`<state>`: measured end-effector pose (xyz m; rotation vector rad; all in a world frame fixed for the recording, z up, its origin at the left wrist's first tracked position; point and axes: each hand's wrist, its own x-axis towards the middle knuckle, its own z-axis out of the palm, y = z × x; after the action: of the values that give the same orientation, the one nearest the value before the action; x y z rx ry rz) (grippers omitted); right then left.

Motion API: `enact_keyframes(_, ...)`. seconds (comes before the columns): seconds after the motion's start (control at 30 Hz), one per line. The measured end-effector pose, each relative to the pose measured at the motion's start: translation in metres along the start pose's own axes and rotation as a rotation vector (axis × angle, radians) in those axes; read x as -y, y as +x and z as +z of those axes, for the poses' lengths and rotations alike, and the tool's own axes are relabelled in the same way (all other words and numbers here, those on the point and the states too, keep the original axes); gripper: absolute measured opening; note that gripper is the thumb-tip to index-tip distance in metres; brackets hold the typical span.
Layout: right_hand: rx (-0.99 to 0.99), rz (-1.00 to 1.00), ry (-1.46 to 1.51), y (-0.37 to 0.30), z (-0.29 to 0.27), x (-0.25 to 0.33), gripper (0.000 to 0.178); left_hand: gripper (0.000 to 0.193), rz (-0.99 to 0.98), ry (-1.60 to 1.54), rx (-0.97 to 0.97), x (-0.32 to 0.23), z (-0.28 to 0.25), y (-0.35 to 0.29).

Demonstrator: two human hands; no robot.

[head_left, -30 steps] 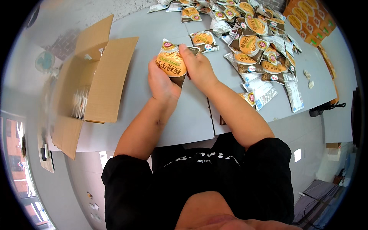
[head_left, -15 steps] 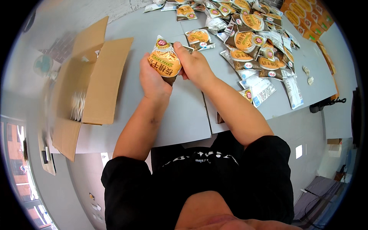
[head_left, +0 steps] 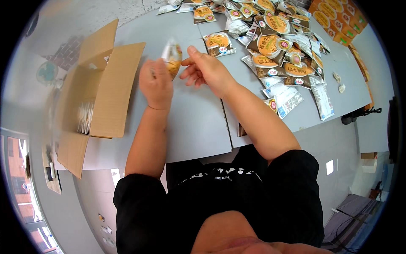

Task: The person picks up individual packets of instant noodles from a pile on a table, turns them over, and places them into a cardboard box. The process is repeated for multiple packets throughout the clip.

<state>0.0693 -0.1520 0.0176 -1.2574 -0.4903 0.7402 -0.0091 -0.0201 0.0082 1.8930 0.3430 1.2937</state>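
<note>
My left hand (head_left: 155, 84) is closed round a drink pouch (head_left: 173, 59), orange and white and blurred by motion. The pouch stands up edge-on above the fist, just right of the cardboard box's flap. Close by on the right, my right hand (head_left: 208, 73) is apart from the pouch, its thumb and fingers spread with nothing between them. Past the right hand, a single brown and orange pouch (head_left: 218, 43) lies flat on the table. The open cardboard box (head_left: 114, 93) stands at the left, with several pale pouches (head_left: 86, 117) upright inside it.
A large heap of pouches (head_left: 270, 46) covers the far right of the grey table (head_left: 192, 127). Orange printed cartons (head_left: 338, 19) stand behind it at the back right. Crumpled white scraps (head_left: 339, 82) lie near the right edge. A seam runs between two tabletops.
Both hands held the pouch before. My right hand has let go and opened. The left hand has moved left toward the box, turning the pouch edge-on.
</note>
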Motion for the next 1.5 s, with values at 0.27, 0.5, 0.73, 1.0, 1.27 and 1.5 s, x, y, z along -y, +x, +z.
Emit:
enact_keyframes(0.27,-0.107,-0.194,0.354,0.008,-0.013,-0.006,0.039,0.024,0.807,0.3,0.601,-0.028,0.007,-0.004)
enact_keyframes(0.5,-0.16,-0.375,0.148,0.0,-0.01,0.005,0.033,0.024,0.535,0.004,0.271,-0.009,-0.001,-0.006)
enact_keyframes(0.73,-0.107,-0.328,0.048,-0.006,-0.01,0.007,0.034,0.051,-0.587,-0.326,0.768,0.002,0.0,-0.001)
enact_keyframes(1.0,-0.001,-0.302,-0.062,-0.007,-0.011,0.002,0.036,0.058,-0.678,-0.565,0.97,-0.002,-0.013,0.004)
enact_keyframes(1.27,-0.116,-0.356,-0.203,-0.005,-0.014,0.004,0.033,0.036,-0.525,-0.088,0.892,-0.025,-0.001,-0.005)
enact_keyframes(1.5,-0.191,-0.121,0.076,0.002,-0.019,0.003,0.039,0.041,-0.253,0.078,0.908,-0.029,0.0,-0.011)
